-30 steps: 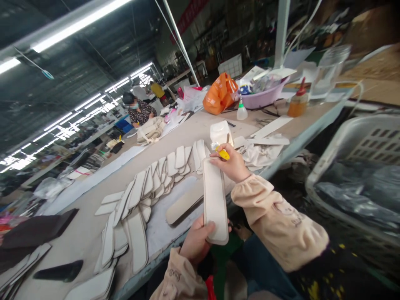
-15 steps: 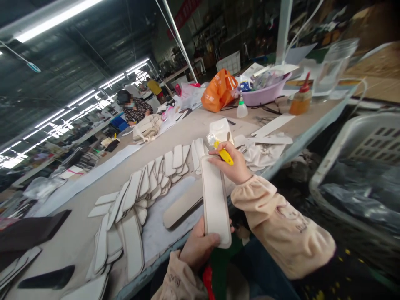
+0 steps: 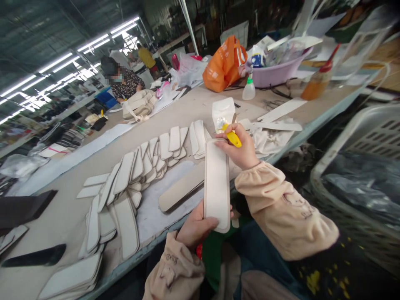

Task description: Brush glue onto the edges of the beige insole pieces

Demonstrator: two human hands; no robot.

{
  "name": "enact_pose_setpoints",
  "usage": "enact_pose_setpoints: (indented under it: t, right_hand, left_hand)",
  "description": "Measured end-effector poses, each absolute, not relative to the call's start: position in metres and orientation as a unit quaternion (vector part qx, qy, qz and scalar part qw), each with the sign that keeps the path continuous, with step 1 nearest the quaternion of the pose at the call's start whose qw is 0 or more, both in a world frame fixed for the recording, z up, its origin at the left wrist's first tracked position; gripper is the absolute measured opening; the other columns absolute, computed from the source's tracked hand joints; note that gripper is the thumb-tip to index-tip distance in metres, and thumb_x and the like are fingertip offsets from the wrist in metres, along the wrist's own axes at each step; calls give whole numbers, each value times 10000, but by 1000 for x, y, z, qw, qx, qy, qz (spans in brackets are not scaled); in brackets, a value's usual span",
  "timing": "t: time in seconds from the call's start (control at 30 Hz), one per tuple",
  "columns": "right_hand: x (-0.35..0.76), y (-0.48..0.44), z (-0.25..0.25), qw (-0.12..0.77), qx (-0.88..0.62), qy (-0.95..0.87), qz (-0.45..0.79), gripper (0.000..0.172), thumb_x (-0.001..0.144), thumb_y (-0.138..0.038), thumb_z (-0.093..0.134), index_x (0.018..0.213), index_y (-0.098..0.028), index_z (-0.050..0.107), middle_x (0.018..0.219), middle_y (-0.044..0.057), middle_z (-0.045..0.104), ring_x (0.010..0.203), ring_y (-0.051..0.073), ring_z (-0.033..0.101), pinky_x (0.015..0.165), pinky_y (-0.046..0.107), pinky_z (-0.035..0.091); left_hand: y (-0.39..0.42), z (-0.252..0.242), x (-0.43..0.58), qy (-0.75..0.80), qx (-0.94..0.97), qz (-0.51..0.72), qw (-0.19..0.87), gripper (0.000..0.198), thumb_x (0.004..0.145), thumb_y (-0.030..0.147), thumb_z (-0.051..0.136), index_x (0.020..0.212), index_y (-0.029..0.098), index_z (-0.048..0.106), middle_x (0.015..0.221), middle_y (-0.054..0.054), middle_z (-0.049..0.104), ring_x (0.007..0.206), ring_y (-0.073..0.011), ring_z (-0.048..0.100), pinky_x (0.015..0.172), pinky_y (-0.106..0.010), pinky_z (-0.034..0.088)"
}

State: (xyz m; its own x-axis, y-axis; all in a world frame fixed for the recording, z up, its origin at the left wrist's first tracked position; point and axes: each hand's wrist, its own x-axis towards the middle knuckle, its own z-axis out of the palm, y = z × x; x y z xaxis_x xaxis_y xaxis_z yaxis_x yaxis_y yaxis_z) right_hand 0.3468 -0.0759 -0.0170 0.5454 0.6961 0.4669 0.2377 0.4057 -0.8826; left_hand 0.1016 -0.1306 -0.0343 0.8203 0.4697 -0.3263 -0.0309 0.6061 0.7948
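Observation:
My left hand (image 3: 198,223) is closed on the near end of a long off-white padded strip (image 3: 216,187) with rounded corners, its thumb on top. My right hand (image 3: 242,146) grips a yellow-handled brush (image 3: 233,138), and its fingers also touch the strip's far end. The brush's pale head is hard to tell from the white tub (image 3: 223,110) behind it. A thin brown stick stands up by the tub's side. To the left of the strip in my hands, many similar strips (image 3: 125,171) lie overlapped in a curved row on the table.
A thick beige slab (image 3: 181,187) lies near the table's edge. Farther back are an orange bag (image 3: 225,62), a lilac basin (image 3: 275,73), a small squeeze bottle (image 3: 249,89) and an amber glue bottle (image 3: 318,81). A plastic crate (image 3: 325,154) stands right. Another person (image 3: 125,81) works at the far left.
My view has shifted, so the table's things sit a little differently. The brush's white head, clear before, now blends with the tub. Both hands keep hold of the strip.

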Motion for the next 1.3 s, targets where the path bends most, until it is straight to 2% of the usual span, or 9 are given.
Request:
enact_pose_setpoints:
  t: [0.23, 0.5, 0.6, 0.7, 0.77, 0.9, 1.07, 1.3]
  right_hand:
    - [345, -80, -13, 695, -540, -447, 160, 340, 748, -293, 706, 972, -254, 453, 956, 10, 707, 935, 196, 684, 858, 363, 514]
    - [344, -85, -6, 690, -551, -441, 162, 323, 755, -301, 698, 949, -256, 444, 974, 16, 715, 921, 202, 686, 819, 355, 522]
    - [343, -86, -3, 703, -535, -438, 168, 332, 760, -320, 699, 956, -258, 439, 987, 23, 711, 932, 198, 686, 815, 348, 523]
    - [342, -87, -1, 715, -510, -443, 180, 342, 762, -332, 705, 961, -257, 437, 997, 28, 710, 936, 195, 687, 836, 349, 520]
    - [341, -87, 0, 722, -497, -444, 187, 329, 773, -333, 699, 959, -257, 438, 998, 27, 711, 937, 192, 688, 853, 351, 517]
    - [342, -86, -1, 727, -491, -437, 198, 305, 788, -322, 686, 958, -257, 442, 979, 25, 720, 921, 188, 691, 878, 360, 510]
    - [345, -84, -6, 720, -509, -433, 186, 295, 791, -325, 681, 959, -252, 450, 966, 23, 726, 902, 189, 697, 867, 363, 516]
    - [345, -86, -5, 696, -537, -465, 107, 238, 821, -322, 660, 956, -251, 478, 959, 39, 729, 885, 206, 706, 790, 353, 543]
  left_hand:
    - [-134, -29, 106, 263, 417, 150, 857, 590, 695, 293, 784, 1230, 162, 572, 1143, -147, 670, 1028, -271, 643, 783, -294, 492]
    - [-136, -23, 110, 287, 422, 152, 846, 638, 643, 338, 812, 1215, 167, 587, 1026, -131, 694, 908, -248, 654, 747, -304, 488]
    - [-132, -24, 115, 279, 419, 167, 848, 641, 626, 419, 816, 1170, 154, 606, 978, -137, 700, 836, -248, 663, 689, -308, 496]
    - [-124, -27, 120, 309, 408, 219, 831, 536, 715, 475, 736, 1129, 148, 639, 920, -127, 713, 764, -237, 670, 670, -326, 506]
    - [-119, -28, 122, 362, 403, 247, 804, 412, 783, 436, 681, 1082, 152, 674, 877, -100, 724, 754, -222, 671, 702, -330, 511]
    - [-113, -26, 121, 425, 418, 249, 763, 262, 797, 373, 679, 949, 165, 726, 787, -48, 723, 715, -194, 657, 665, -288, 491]
    - [-113, -22, 121, 437, 454, 249, 736, 261, 793, 385, 684, 882, 144, 727, 684, -27, 685, 580, -137, 569, 548, -235, 404]
    - [-107, -9, 108, 464, 452, 241, 723, 292, 751, 405, 722, 834, 125, 715, 659, -23, 662, 573, -119, 555, 558, -222, 404]
